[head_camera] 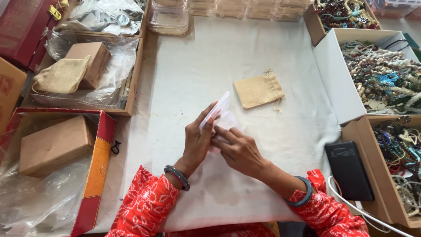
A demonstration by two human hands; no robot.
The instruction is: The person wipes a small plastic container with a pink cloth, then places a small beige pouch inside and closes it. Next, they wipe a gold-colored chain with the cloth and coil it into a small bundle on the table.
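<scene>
Clear plastic pouch (218, 113) stands upright near the table's (210, 61) front edge, pinched between left hand (197, 141) and right hand (238, 149), fingers curled around it.

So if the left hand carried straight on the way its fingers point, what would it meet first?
The left hand points up and to the right, holding a clear plastic packet. Beyond the packet, the first thing roughly in line looks like the tan drawstring pouch on the white cloth, though depth is unclear.
</scene>
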